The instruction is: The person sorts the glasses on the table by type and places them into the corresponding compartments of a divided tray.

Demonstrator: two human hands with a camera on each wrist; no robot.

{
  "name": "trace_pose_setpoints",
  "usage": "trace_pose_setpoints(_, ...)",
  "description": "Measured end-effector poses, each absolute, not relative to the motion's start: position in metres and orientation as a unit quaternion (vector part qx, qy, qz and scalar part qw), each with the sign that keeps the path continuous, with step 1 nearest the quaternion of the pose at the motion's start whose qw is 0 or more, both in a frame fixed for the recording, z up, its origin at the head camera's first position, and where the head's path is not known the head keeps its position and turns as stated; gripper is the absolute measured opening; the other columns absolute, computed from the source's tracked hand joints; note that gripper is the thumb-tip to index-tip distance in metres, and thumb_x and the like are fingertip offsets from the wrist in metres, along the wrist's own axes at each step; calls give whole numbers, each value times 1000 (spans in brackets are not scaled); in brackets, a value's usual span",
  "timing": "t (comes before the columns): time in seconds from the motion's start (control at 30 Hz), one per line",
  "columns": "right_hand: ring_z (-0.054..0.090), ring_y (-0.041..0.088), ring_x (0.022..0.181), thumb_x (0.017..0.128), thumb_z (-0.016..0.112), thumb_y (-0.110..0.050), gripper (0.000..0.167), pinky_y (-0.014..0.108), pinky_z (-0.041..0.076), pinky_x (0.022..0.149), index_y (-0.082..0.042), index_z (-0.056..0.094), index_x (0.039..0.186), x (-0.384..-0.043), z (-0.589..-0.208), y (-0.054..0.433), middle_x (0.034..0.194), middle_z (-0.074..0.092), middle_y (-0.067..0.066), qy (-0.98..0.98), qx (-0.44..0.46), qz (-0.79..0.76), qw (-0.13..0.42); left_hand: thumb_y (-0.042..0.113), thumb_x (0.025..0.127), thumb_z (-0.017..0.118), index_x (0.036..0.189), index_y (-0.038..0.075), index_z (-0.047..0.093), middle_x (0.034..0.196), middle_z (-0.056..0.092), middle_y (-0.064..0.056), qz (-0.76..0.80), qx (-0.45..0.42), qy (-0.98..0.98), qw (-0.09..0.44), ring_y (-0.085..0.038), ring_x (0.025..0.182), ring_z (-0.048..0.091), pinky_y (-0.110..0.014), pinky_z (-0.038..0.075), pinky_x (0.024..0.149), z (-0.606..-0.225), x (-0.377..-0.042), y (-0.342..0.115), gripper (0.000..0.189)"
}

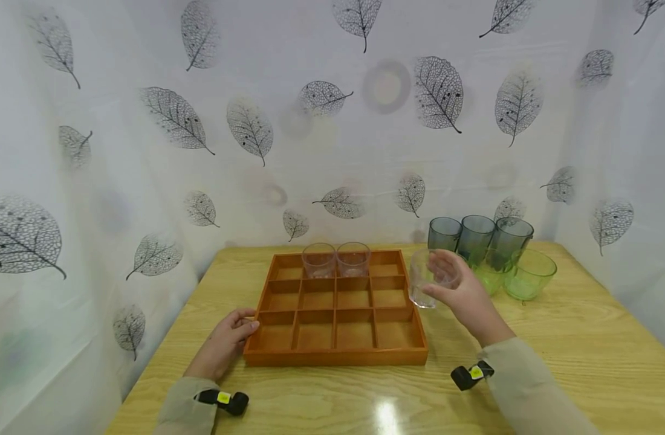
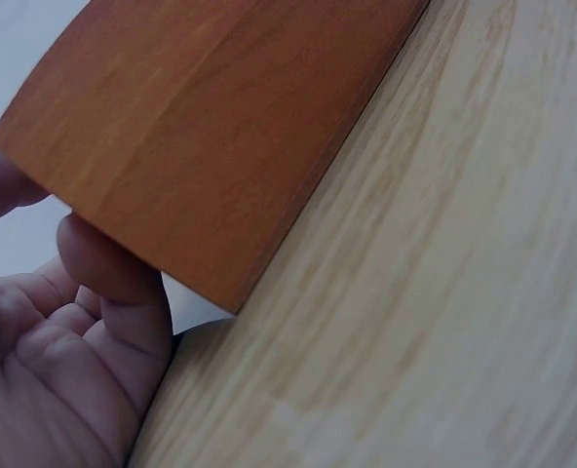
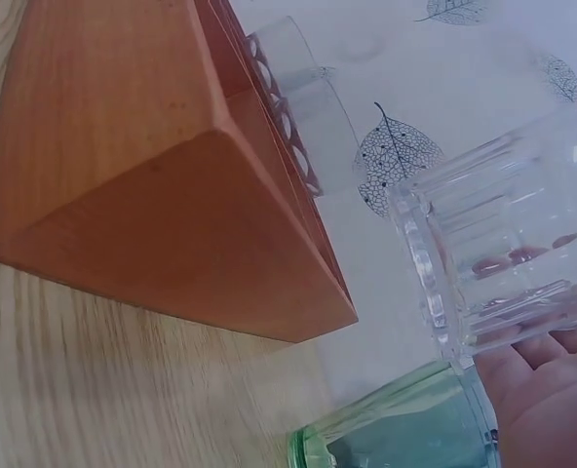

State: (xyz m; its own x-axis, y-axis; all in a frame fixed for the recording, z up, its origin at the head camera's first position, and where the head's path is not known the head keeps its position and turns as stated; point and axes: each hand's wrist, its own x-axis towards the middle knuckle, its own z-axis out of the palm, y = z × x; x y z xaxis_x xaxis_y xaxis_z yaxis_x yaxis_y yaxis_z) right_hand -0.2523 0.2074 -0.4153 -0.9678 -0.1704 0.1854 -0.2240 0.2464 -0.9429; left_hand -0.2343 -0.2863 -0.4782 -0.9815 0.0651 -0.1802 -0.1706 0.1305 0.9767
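The left grip (image 1: 220,344) is at the left wall of the brown box (image 1: 338,357). Its fingers are loosely bent and touch the wood, not wrapped round it. I think it is there so the box does not slide on the desk (image 1: 311,399). I cannot tell how hard it pushes.

The box sits flat, to the right of this grip. It has small walls inside, which make little rooms, so each cup can have its own spot. Ahead and to the right of the left grip, two clear cups (image 1: 353,260) stand side by side in the middle two rooms of the back row.

Next comes another clear cup (image 1: 418,293), up in the air by the box's right wall. The right grip (image 1: 468,299) holds it by the side, as wide as the cup is, with the thumb nearer and the fingers farther away. That leaves the thick bottom free, maybe so it can touch down first.

Past the right grip, three dark cups (image 1: 476,231) stand behind it in a row. Two green cups (image 1: 530,275) are closer, to its right, perhaps grouped by color.
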Motion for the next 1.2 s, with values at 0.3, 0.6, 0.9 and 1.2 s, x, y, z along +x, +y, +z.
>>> trace_pose_setpoints(0.3, 35, 25, 145, 90, 78, -35, 92, 43, 27, 116, -12, 23, 160, -265, -413, 197, 157, 39, 7, -784, 124, 608, 24, 16, 104, 58, 141, -4, 42, 110, 58, -11, 658, -36, 747, 89, -19, 97, 56, -29, 50, 81, -476, -233, -285, 45)
trace_pose_setpoints(0.6, 30, 26, 147, 92, 76, -38, 94, 54, 28, 115, -19, 16, 163, -282, -405, 186, 162, 30, 4, -780, 106, 615, 36, 14, 103, 58, 140, -4, 42, 107, 58, -9, 662, -38, 743, 90, -18, 95, 55, -27, 49, 80, -474, -233, -284, 44)
trace_pose_setpoints(0.9, 31, 24, 147, 90, 79, -34, 95, 48, 24, 117, -18, 19, 162, -299, -395, 171, 161, 31, 7, -769, 134, 623, 52, 15, 104, 58, 142, -3, 41, 111, 57, -10, 662, -43, 742, 95, -19, 99, 55, -28, 50, 83, -475, -234, -284, 46)
trace_pose_setpoints(1.2, 33, 26, 145, 89, 80, -37, 92, 53, 31, 113, -19, 24, 161, -322, -404, 155, 160, 35, 6, -774, 124, 618, 60, 14, 104, 58, 142, -3, 41, 108, 58, -9, 665, -45, 739, 94, -19, 97, 55, -27, 49, 81, -476, -234, -284, 45)
